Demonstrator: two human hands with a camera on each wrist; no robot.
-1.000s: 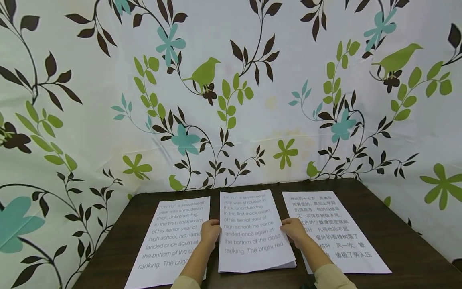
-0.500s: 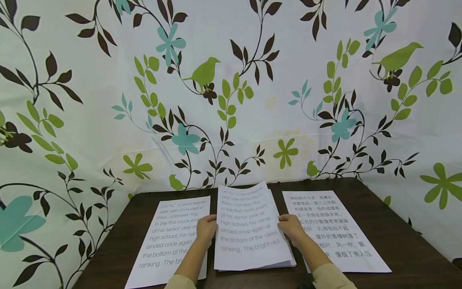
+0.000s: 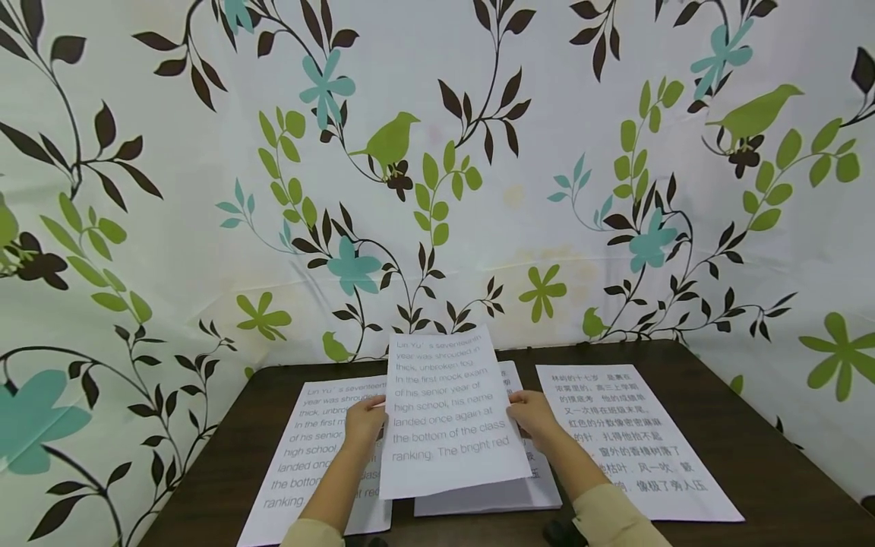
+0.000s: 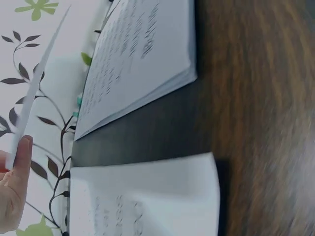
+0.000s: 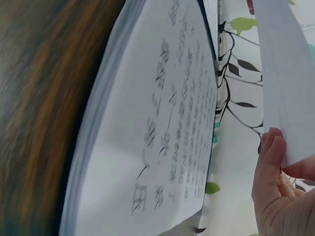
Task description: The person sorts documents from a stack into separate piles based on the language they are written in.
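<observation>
Sheet (image 3: 447, 414) headed "Lin Yu's seventeenth"

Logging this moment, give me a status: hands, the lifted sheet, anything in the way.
Left hand and right hand pinch the sheet by its side edges. Sheet lifted above middle stack. Nothing blocking.

2 hands (image 3: 362, 422) (image 3: 529, 416), 1 lifted sheet (image 3: 447, 410), 3 paper stacks (image 3: 478, 497) (image 3: 307, 463) (image 3: 636, 441), 1 table (image 3: 752, 456).

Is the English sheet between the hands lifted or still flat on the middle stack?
Lifted. The sheet is pinched at its side edges by the left hand and right hand, raised and tilted above the middle stack.
</observation>
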